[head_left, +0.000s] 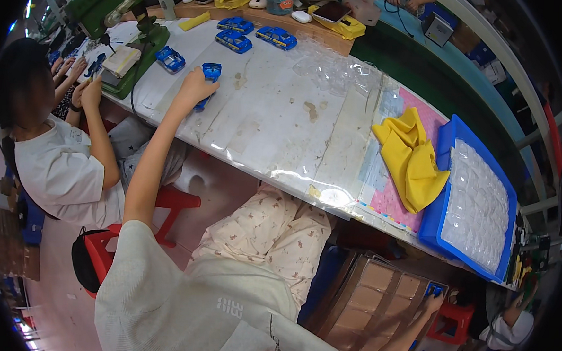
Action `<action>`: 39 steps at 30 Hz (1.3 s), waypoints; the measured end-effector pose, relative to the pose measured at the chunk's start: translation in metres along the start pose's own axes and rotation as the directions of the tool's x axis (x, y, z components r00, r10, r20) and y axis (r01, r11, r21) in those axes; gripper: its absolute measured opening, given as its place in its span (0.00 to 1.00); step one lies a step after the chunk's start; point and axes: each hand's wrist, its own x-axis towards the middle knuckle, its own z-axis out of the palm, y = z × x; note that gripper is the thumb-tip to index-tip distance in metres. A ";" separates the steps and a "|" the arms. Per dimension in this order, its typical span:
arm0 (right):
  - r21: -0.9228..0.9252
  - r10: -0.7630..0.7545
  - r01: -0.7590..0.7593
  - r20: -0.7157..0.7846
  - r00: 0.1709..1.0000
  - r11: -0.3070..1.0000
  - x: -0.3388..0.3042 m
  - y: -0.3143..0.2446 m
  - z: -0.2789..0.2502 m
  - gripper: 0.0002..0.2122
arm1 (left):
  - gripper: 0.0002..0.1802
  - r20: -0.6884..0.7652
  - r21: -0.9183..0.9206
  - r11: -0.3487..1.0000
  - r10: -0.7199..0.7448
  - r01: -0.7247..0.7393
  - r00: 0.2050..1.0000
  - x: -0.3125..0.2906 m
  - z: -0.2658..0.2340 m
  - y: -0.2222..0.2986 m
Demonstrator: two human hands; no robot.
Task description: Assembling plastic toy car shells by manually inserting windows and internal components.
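On the left part of the table, my left hand [197, 87] is closed around a blue toy car [211, 71], covering its middle. Another blue toy car [170, 60] lies just left of that hand. Three more stand farther back, among them one with yellow markings [276, 37]. Low on the right, my right hand [436, 303] reaches to the corner of a cardboard box with square compartments [375, 276]. Its fingers are closed on a small blue toy car [435, 290] at that corner; whether the car rests in a compartment I cannot tell.
Clear plastic pieces [331, 68] lie at the table's back. A yellow cloth [412, 159] sits beside a blue tray [428, 213] of clear plastic packs. At left, a person [63, 162] works by a green machine [104, 10]. A red stool [453, 322] stands beyond the box.
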 end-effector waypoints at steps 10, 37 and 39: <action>-0.202 -0.095 0.081 -0.060 0.994 0.976 -0.001 -0.029 -0.047 0.29 | 0.23 -0.290 -0.177 0.785 0.535 -0.594 0.794 0.003 0.068 0.138; 0.596 -0.407 0.434 -0.189 0.894 0.676 -0.155 -0.538 -0.213 0.24 | 0.20 0.122 -0.549 0.768 0.464 -0.330 0.878 -0.180 0.027 0.132; 0.464 -0.432 0.456 -0.164 0.887 0.759 -0.154 -0.535 -0.202 0.24 | 0.23 0.015 -0.340 0.818 0.499 -0.465 0.866 -0.191 0.017 0.132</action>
